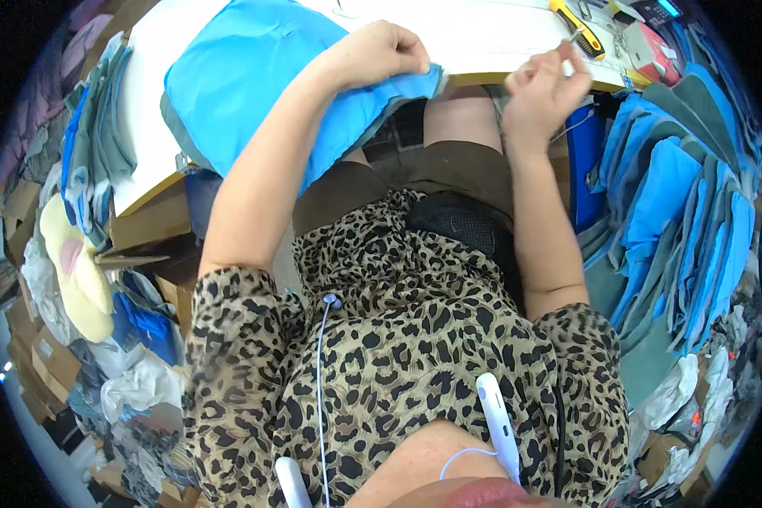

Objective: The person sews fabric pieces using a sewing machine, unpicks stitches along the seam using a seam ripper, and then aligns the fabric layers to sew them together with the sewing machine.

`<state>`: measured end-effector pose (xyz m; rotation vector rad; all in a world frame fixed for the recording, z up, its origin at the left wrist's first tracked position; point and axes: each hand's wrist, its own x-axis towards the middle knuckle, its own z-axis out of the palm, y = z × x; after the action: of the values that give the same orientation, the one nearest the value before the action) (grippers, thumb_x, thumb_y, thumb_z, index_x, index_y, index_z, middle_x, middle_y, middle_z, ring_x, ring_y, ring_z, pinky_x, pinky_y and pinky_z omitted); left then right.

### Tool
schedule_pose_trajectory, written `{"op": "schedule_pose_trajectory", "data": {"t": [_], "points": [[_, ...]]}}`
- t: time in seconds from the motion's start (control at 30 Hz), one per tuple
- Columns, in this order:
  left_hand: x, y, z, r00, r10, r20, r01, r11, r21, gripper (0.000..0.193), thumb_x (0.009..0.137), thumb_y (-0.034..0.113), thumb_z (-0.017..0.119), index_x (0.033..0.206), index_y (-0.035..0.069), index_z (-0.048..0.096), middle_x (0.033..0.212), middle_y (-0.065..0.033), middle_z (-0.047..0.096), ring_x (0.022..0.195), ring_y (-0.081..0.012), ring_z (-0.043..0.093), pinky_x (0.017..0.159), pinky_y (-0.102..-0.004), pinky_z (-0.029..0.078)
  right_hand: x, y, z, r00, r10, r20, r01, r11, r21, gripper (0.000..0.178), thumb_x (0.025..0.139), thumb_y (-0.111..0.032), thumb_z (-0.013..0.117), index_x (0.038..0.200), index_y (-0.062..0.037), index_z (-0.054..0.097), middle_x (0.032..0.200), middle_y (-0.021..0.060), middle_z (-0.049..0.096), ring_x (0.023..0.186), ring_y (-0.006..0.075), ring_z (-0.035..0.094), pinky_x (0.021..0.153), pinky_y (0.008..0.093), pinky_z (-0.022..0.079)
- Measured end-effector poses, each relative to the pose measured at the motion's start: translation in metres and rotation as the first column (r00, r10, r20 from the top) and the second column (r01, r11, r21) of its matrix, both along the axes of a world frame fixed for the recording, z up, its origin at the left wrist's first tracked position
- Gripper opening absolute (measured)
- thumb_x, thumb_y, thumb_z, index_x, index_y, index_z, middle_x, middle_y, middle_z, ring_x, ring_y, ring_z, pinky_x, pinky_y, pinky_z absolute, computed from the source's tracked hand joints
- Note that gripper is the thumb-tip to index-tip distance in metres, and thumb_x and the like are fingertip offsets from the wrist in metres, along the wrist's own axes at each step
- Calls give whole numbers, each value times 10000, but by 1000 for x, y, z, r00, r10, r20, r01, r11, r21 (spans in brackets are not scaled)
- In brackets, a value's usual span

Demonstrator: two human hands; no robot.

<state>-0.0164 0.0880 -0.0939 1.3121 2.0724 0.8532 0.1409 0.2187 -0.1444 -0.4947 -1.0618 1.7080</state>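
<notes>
A bright blue fabric piece (245, 85) with a grey-green underside lies over the front of the white table and hangs off its edge above my lap. My left hand (372, 57) is closed on its right corner, the fingertips pinching the cloth where the grey edge shows. Off to the right, apart from the cloth, my right hand (546, 93) is raised by the table's front edge. Its fingers are drawn together; a small shiny tip shows near them, but I cannot tell what it is or whether it is held.
A yellow-and-black cutter (580, 30) lies on the white table (483, 38), near a pink box (650, 52). Blue and grey fabric pieces (677, 195) hang in a thick stack on the right. More cloth (102, 135) drapes over the left edge, above a pale yellow cushion (80, 271).
</notes>
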Motion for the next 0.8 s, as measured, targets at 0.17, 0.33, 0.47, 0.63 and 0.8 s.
{"op": "schedule_pose_trajectory", "data": {"t": [0.17, 0.33, 0.47, 0.63, 0.8], "points": [[-11, -3, 0, 993, 42, 114, -39, 999, -30, 169, 898, 197, 672, 949, 39, 710, 780, 47, 635, 720, -43, 537, 687, -228, 465, 21, -5, -4, 772, 234, 591, -531, 749, 397, 232, 972, -133, 560, 1182, -38, 576, 694, 20, 594, 605, 75, 539, 572, 255, 440], [-9, -5, 2, 977, 70, 201, -64, 997, -39, 172, 908, 181, 639, 963, 32, 705, 790, 49, 635, 707, -39, 533, 671, -214, 460, 36, -13, -12, 722, 229, 653, -596, 686, 418, 268, 966, -133, 567, 1227, -73, 578, 705, 28, 621, 626, 102, 577, 596, 265, 456], [-9, -3, -1, 991, 80, 107, -74, 996, -59, 187, 912, 182, 626, 985, 29, 706, 825, 34, 654, 739, -38, 558, 702, -206, 470, 33, -18, -17, 731, 249, 635, -592, 694, 409, 282, 959, -125, 568, 1235, -70, 572, 875, 93, 713, 714, 131, 648, 644, 275, 490], [-11, -4, -3, 978, 60, 200, -54, 998, -37, 210, 921, 185, 622, 1012, 13, 701, 873, 13, 668, 788, -44, 587, 749, -202, 484, 33, -20, -18, 720, 205, 663, -583, 695, 420, 294, 954, -118, 567, 1244, -71, 565, 982, 136, 721, 797, 162, 686, 690, 290, 510], [-10, -5, -1, 967, 72, 243, -61, 997, -49, 204, 919, 174, 623, 1021, 14, 700, 872, 10, 669, 782, -46, 588, 744, -200, 484, 31, -18, -18, 735, 141, 663, -558, 682, 474, 297, 952, -118, 569, 1246, -80, 562, 959, 134, 721, 789, 179, 689, 696, 306, 512]]}}
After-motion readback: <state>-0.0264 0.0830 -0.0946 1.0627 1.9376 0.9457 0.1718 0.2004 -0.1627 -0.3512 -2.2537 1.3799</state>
